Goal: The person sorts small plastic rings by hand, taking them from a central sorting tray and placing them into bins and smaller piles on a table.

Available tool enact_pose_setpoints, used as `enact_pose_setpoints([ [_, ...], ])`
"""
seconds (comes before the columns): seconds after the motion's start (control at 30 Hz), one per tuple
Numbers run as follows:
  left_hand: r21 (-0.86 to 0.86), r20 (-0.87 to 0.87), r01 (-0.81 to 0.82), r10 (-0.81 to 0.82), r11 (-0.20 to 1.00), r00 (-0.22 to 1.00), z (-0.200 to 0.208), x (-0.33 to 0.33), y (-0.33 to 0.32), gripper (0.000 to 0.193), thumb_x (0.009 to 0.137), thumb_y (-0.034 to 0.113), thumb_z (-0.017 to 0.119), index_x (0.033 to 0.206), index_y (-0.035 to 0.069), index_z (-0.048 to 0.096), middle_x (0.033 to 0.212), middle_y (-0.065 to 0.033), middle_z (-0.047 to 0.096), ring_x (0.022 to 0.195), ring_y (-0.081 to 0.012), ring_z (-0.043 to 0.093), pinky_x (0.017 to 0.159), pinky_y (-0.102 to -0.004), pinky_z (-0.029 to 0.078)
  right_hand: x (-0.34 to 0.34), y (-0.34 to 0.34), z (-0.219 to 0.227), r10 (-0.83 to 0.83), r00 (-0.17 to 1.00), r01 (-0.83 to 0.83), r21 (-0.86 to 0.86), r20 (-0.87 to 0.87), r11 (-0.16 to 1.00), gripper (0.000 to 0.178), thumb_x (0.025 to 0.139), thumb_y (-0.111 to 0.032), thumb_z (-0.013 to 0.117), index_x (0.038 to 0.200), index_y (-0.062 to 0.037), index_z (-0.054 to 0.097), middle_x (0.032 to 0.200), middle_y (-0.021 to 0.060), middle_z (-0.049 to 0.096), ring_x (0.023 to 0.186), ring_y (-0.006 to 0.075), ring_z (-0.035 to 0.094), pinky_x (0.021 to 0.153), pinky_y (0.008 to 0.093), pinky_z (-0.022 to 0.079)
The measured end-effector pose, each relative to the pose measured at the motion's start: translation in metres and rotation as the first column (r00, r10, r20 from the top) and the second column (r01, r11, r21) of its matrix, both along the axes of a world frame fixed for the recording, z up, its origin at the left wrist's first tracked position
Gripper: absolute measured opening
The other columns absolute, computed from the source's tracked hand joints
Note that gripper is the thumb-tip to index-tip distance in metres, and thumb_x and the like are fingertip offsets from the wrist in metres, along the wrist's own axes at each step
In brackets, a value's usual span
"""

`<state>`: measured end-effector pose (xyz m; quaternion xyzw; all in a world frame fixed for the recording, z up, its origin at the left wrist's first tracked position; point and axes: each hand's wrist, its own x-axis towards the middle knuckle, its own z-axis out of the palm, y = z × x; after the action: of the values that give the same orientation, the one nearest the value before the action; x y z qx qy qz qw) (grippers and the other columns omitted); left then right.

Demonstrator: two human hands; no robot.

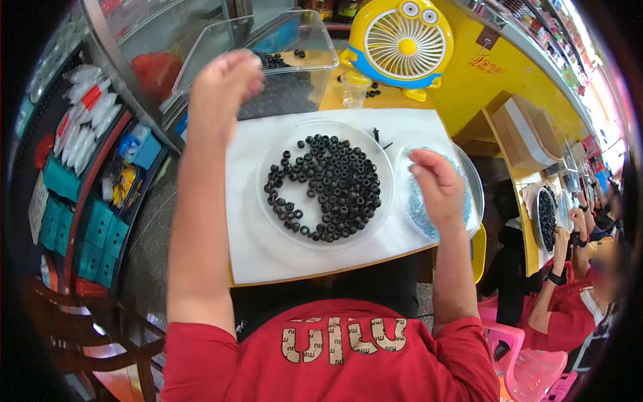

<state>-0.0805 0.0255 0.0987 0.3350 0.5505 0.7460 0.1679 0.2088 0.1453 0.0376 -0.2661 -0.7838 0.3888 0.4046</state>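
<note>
My left hand [226, 79] is raised at the near rim of a clear plastic bin [191, 60], which holds black rings. Its fingers are bent and smeared by motion, so whether they hold anything does not show. My right hand [439, 184] hovers above a round clear dish [477, 194] of tiny light blue pieces [416, 208]. Thumb and forefinger are closed together there; anything between them is too small to make out. Between my hands, a wide round clear tray [268, 224] holds many black rings [345, 177], thickest on its right side.
A white cloth [251, 258] covers the table. Beyond it stand a yellow and blue fan [402, 47] and a small clear cup [353, 90]. Two small black pieces [378, 137] lie behind the tray. At right, a person in red [556, 301] works over another tray; shelves are at left.
</note>
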Motion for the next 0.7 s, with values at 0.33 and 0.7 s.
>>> enact_pose_setpoints([
  [0.33,-0.738,-0.659,-0.21,-0.618,0.642,0.428,-0.06,0.063,-0.041,0.008,0.071,0.011,0.052,0.068,0.006,0.058,0.071,-0.0128,0.06,0.071,-0.0296,0.059,0.062,-0.0415,0.045,0.064,0.03,-0.026,-0.098,0.993,0.103,-0.07,0.069,0.992,0.011,0.078,-0.004,0.057,0.087,-0.0005,0.062,0.078,0.0046,0.063,0.074,0.0099,0.057,0.068,0.0218,0.044],
  [0.7,-0.78,-0.601,-0.166,-0.65,0.603,0.465,-0.084,0.082,-0.03,0.017,0.067,0.004,0.055,0.084,0.004,0.057,0.076,-0.0109,0.059,0.074,-0.0257,0.059,0.064,-0.0367,0.046,0.058,0.042,-0.04,-0.235,0.817,0.123,0.239,0.527,0.963,0.02,0.073,-0.01,0.056,0.091,-0.0043,0.061,0.087,0.0157,0.06,0.085,0.0322,0.057,0.075,0.0366,0.045],
])
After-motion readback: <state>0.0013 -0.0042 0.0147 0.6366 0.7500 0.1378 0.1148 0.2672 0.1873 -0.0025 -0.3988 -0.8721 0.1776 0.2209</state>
